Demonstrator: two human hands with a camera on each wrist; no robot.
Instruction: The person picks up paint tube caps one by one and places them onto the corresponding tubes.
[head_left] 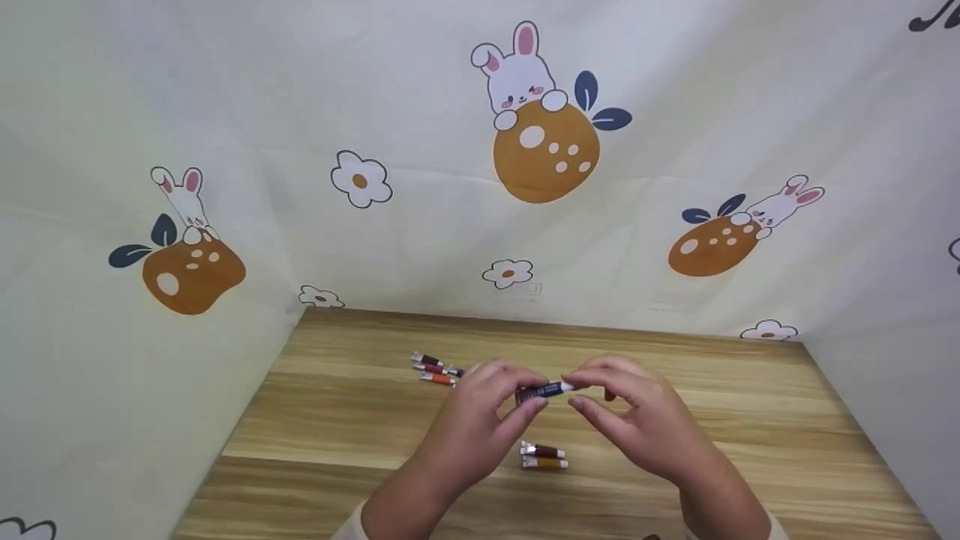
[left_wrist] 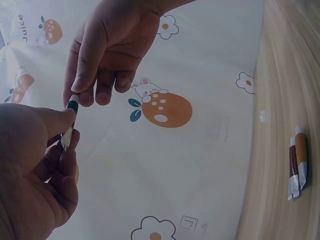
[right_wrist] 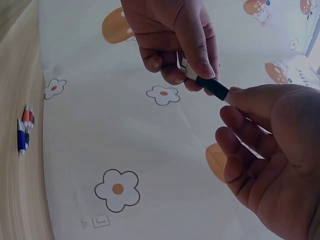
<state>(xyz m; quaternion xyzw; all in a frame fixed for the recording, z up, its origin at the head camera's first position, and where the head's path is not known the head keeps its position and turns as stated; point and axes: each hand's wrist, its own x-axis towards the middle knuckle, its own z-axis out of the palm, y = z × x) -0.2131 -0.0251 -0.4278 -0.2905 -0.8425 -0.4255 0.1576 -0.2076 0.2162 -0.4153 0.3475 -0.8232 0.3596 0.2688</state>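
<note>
The wooden table (head_left: 360,420) has a light grain with darker bands and is closed in on three sides by a pale cloth printed with rabbits and flowers. Two small paint tubes lie on it side by side and touching, a dark red tube (head_left: 543,450) and, on its near side, a yellow-brown tube (head_left: 545,463). Far to the left of this pair, nearer to the back edge, lies a small group of tubes (head_left: 435,369) close together; one of them is orange and one is blue.
</note>
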